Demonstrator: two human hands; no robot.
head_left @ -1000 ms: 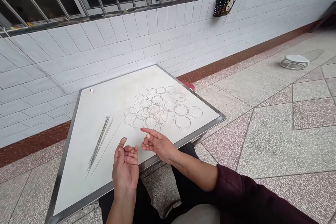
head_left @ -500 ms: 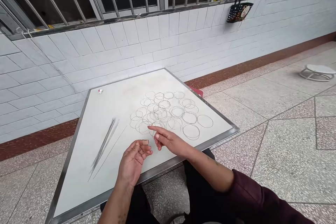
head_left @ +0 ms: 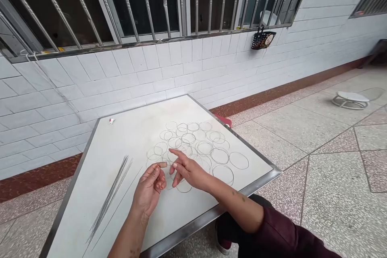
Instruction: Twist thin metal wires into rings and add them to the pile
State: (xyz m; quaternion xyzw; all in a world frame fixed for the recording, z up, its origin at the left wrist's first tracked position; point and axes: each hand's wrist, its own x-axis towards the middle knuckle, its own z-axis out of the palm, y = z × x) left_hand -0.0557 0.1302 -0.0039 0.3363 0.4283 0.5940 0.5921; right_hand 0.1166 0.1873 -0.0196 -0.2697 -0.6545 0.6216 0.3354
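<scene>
My left hand (head_left: 148, 188) is raised over the near part of the white table, its thumb and index finger pinched together. A tan strip wraps the index fingertip; anything in the pinch is too small to make out. Close to its right, my right hand (head_left: 189, 170) has its index finger stretched out and the other fingers loosely bent, with nothing visible in it. Many thin wire rings (head_left: 220, 156) lie overlapping beyond and beside my right hand, which hides some. Left of my left hand lies a bundle of straight thin wires (head_left: 110, 193), with one single wire (head_left: 121, 201) apart from it.
The white table (head_left: 136, 129) has a metal edge and stands against a tiled wall (head_left: 127, 76). A small white and red object (head_left: 111, 121) sits at its far left corner. A dark basket (head_left: 263, 40) hangs from the window bars. A low white stool (head_left: 350, 100) stands right.
The view has tilted up, so the table appears lower. My left thumb and index finger look more tightly pinched, and a ring now shows just below my right hand.
</scene>
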